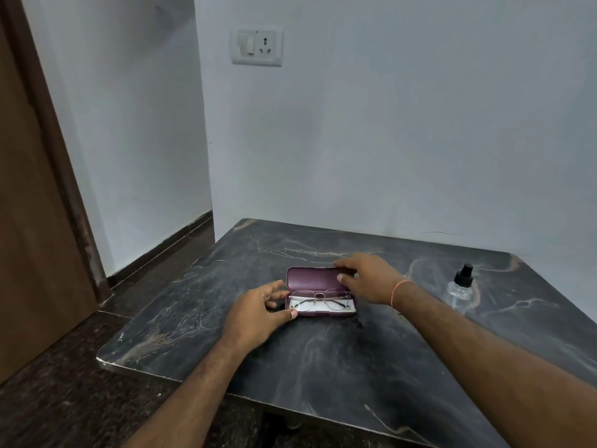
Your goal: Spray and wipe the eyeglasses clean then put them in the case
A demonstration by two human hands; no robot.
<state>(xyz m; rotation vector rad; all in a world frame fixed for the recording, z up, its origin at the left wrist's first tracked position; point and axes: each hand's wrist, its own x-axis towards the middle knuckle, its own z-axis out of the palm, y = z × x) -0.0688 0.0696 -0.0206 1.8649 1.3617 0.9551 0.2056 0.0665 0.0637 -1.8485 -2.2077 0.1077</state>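
A maroon eyeglass case (312,279) lies open in the middle of the dark marble table (323,350). Thin-framed eyeglasses (321,299) rest folded inside it on a white cloth (350,308). My left hand (258,313) grips the case's left end, thumb at the front and fingers behind. My right hand (368,278) holds the raised lid, fingers over its top edge and thumb on its inner face. A clear spray bottle (458,291) with a black nozzle stands to the right, apart from both hands.
The table stands against a white wall with a switch and socket plate (256,46). To the left are a brown door (32,205) and dark stone floor (64,409). The table's left and front edges lie close to my arms.
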